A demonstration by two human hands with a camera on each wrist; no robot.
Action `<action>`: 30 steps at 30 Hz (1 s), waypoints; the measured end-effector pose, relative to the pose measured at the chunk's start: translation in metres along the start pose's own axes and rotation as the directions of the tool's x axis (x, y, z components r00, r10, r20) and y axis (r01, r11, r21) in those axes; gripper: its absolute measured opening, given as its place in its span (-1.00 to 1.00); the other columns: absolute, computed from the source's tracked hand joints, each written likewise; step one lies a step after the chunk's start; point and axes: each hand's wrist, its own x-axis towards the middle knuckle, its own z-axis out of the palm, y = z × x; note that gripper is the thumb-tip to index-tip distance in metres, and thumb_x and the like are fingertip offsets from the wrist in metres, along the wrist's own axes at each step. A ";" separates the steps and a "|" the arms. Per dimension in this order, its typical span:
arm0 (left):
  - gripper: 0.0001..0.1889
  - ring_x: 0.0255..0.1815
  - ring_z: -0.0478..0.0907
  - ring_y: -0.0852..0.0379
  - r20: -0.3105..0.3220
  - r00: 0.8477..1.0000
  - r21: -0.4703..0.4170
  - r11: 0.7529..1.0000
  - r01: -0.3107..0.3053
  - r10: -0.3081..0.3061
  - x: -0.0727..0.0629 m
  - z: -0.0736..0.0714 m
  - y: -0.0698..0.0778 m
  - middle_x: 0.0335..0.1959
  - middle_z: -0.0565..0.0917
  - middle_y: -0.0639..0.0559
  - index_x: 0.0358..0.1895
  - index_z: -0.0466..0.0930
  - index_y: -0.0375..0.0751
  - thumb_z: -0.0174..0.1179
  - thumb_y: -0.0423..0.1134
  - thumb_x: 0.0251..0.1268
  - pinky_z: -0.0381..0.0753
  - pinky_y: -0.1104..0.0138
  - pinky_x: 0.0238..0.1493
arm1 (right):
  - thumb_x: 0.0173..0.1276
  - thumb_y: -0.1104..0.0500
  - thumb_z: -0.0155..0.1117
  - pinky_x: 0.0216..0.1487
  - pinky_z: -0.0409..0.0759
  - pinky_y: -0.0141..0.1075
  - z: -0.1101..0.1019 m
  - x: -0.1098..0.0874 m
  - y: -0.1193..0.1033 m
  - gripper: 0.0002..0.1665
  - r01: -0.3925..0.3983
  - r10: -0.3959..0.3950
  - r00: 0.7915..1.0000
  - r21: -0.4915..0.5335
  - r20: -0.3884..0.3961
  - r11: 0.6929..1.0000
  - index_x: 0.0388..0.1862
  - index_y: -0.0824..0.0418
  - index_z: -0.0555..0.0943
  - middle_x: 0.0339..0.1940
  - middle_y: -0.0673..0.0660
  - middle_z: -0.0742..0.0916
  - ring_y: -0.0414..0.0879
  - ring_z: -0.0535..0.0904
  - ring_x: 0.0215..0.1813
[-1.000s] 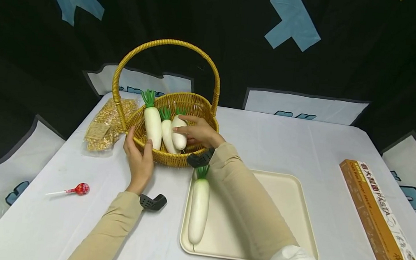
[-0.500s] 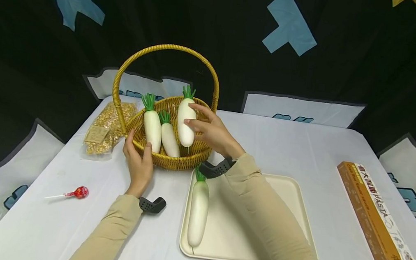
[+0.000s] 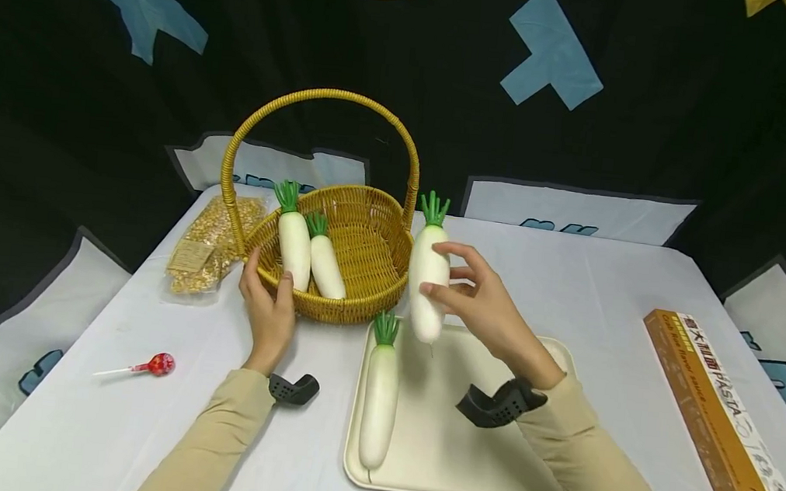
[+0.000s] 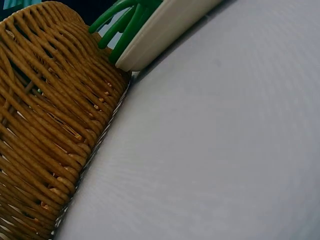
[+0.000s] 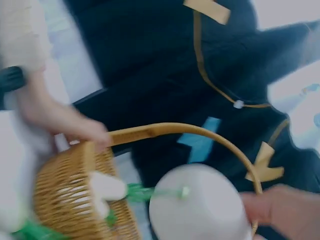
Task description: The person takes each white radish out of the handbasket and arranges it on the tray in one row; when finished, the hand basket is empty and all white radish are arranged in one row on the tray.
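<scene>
**Radish held upright over the tray's far edge**

A white radish point(image 3: 428, 284) with a green top hangs upright in the air, its tip just above the far edge of the cream tray point(image 3: 520, 475) and its leaves level with the basket's rim. The right hand point(image 3: 489, 308) pinches it from the right side, thumb and fingers curled against its white body. In the right wrist view the same radish point(image 5: 200, 210) fills the lower frame, blurred, with a fingertip point(image 5: 280, 207) at its side.

Just to the left stands the wicker basket point(image 3: 360, 305) with its tall arched handle. Two more radishes point(image 3: 308, 250) lie inside it, side by side against the left wall, tops pointing away from the person. The left hand point(image 3: 266, 308) rests against the basket's near left rim, thumb curled over the edge and fingers against the outside weave. The left wrist view shows only the basket wall point(image 4: 45, 130), the white cloth and a corner of the tray, not the fingers.

A fourth radish point(image 3: 380, 389) lies lengthwise along the tray's left side, top toward the basket.

On the white tablecloth point(image 3: 607, 280), a bag of corn kernels point(image 3: 207, 241) sits left of the basket, a red lollipop point(image 3: 144, 365) lies near the left forearm, and a long pasta box point(image 3: 725, 419) lies well apart on the right.
</scene>
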 end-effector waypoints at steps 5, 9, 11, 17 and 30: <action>-0.37 0.42 -0.04 -0.06 0.013 1.000 -0.004 1.000 0.004 -0.004 -0.001 0.001 -0.001 0.40 0.00 -0.16 0.39 -0.02 0.00 -0.04 -0.14 0.27 -0.10 0.04 0.42 | 0.14 0.13 0.29 -0.27 0.50 -0.33 0.001 -0.030 0.035 -0.38 -0.075 0.065 0.995 -0.144 -0.072 0.987 0.20 -0.06 0.34 0.01 0.25 0.50 -0.01 0.54 -0.13; -0.38 0.42 -0.04 -0.06 0.008 1.000 -0.002 1.000 -0.003 0.003 0.000 0.001 0.000 0.39 0.01 -0.16 0.39 -0.01 0.00 -0.04 -0.15 0.27 -0.10 0.04 0.42 | 0.11 0.12 0.32 -0.30 0.47 -0.33 0.006 -0.050 0.059 -0.40 -0.142 0.134 0.989 -0.136 -0.070 0.981 0.15 -0.08 0.37 -0.02 0.26 0.49 -0.04 0.53 -0.17; -0.38 0.42 -0.03 -0.06 0.001 1.000 -0.003 1.000 -0.008 0.008 0.001 0.001 0.001 0.39 0.02 -0.16 0.38 0.00 -0.01 -0.04 -0.15 0.26 -0.10 0.04 0.42 | 0.11 0.11 0.32 -0.31 0.47 -0.32 0.009 -0.058 0.068 -0.40 -0.149 0.143 0.988 -0.124 -0.053 0.981 0.15 -0.07 0.38 -0.04 0.27 0.48 -0.06 0.52 -0.20; -0.37 0.42 -0.03 -0.06 0.004 1.000 -0.004 1.000 -0.005 0.005 0.003 0.002 0.000 0.39 0.01 -0.16 0.39 -0.02 -0.02 -0.04 -0.15 0.27 -0.10 0.04 0.42 | 0.08 0.08 0.35 -0.32 0.44 -0.31 0.017 -0.083 0.083 -0.42 -0.189 0.186 0.982 -0.137 -0.031 0.972 0.11 -0.13 0.42 -0.08 0.24 0.50 -0.10 0.49 -0.28; -0.38 0.42 -0.03 -0.05 0.002 1.000 0.010 1.000 -0.002 0.002 0.001 0.000 0.000 0.39 0.01 -0.14 0.39 -0.02 0.00 -0.04 -0.13 0.27 -0.09 0.04 0.42 | 0.07 0.06 0.36 -0.38 0.48 -0.46 0.028 -0.101 0.088 -0.43 -0.090 0.096 0.995 -0.275 0.011 0.957 0.11 -0.05 0.43 -0.18 0.20 0.48 -0.15 0.49 -0.30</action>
